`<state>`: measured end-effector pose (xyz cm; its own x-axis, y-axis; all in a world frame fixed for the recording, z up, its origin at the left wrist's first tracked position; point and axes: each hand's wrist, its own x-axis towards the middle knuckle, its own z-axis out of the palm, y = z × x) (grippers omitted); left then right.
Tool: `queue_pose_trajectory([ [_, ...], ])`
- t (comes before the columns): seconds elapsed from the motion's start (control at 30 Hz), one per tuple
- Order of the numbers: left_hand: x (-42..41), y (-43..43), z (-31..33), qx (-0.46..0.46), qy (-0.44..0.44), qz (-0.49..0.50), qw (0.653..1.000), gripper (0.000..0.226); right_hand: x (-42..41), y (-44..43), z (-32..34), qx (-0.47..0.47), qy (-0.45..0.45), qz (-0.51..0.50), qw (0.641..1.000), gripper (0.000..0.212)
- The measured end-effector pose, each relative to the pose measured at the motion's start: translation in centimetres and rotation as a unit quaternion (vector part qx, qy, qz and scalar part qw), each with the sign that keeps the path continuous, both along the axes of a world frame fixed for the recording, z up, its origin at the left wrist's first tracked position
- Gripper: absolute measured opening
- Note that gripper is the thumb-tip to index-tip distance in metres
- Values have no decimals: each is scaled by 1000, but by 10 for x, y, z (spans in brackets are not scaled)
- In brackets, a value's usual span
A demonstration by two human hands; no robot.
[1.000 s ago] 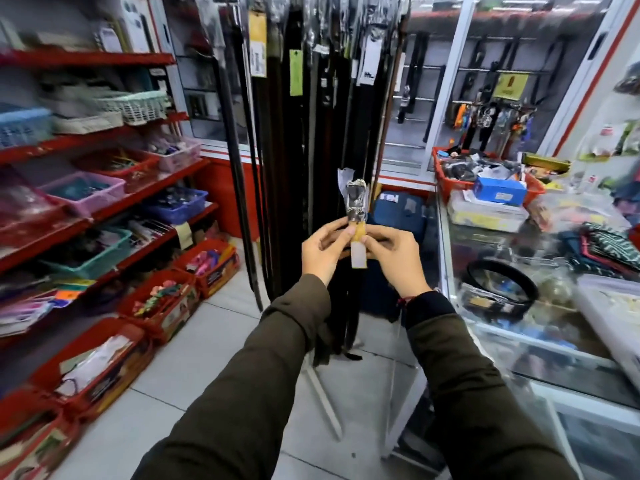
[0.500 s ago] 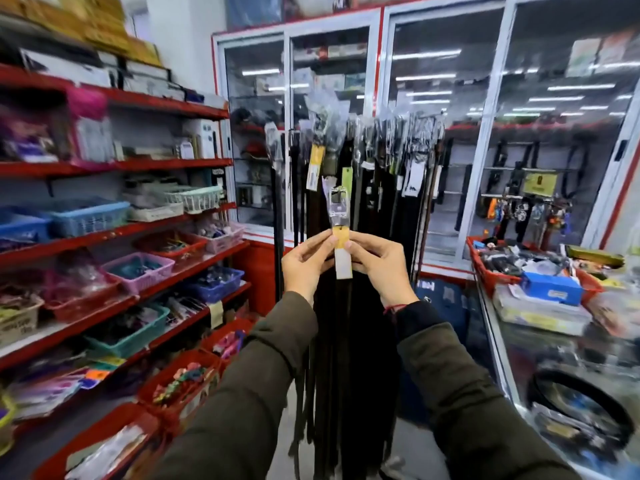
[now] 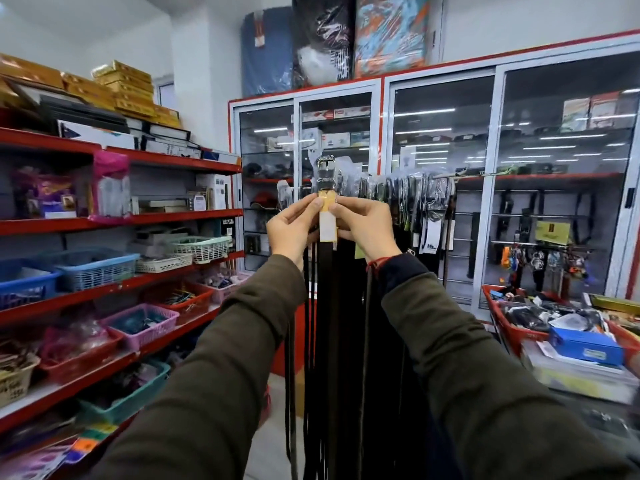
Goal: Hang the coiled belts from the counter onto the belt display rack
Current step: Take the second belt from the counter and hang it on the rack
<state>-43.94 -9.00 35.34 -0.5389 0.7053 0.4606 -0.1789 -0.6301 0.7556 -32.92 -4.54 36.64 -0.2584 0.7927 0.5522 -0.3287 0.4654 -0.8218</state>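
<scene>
We hold one belt (image 3: 325, 271) uncoiled, strap hanging straight down. Left hand (image 3: 291, 226) and right hand (image 3: 365, 225) fingers pinching it just below buckle (image 3: 325, 173), at tag. Buckle raised level with rack (image 3: 460, 174), not yet hooked. Behind, many belts already hanging (image 3: 415, 209). Bench (image 3: 588, 386) at right too cluttered to count what's left.

Shelves (image 3: 114, 220) with baskets (image 3: 93, 268) on my left, bench (image 3: 585, 379) on my right. Belt (image 3: 326, 216) between my left hand (image 3: 294, 230) and right hand (image 3: 367, 226), rack (image 3: 408, 188) just behind, cabinets (image 3: 485, 168) beyond.
</scene>
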Motion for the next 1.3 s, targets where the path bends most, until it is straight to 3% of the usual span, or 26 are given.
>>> queue_pose_trajectory([
  [0.33, -11, 21, -3, -23, -19, -7, 1000, 30, -14, 26, -6, -33, -13, -25, 999, 24],
  [0.47, -15, 32, -7, -31, 30, 21, 999, 29, -17, 36, -11, -22, -35, -58, 997, 25],
  [0.57, -13, 40, -21, -24, 112, 99, 989, 25, -19, 39, -28, 26, -69, -124, 990, 21],
  [0.67, -3, 41, -44, -12, 214, 192, 958, 32, -10, 36, -51, 134, -115, -244, 954, 26],
  [0.8, 14, 48, -84, -8, 360, 285, 888, 42, 16, 30, -92, 239, -142, -326, 904, 33],
  [1.0, 54, 52, -141, -18, 511, 346, 787, 50, 61, 42, -154, 262, -245, -429, 829, 50],
  [1.17, 101, 59, -194, -34, 580, 304, 755, 55, 114, 49, -204, 219, -314, -457, 803, 54],
  [1.3, 146, 69, -239, -56, 601, 245, 759, 55, 164, 54, -248, 181, -370, -471, 780, 53],
])
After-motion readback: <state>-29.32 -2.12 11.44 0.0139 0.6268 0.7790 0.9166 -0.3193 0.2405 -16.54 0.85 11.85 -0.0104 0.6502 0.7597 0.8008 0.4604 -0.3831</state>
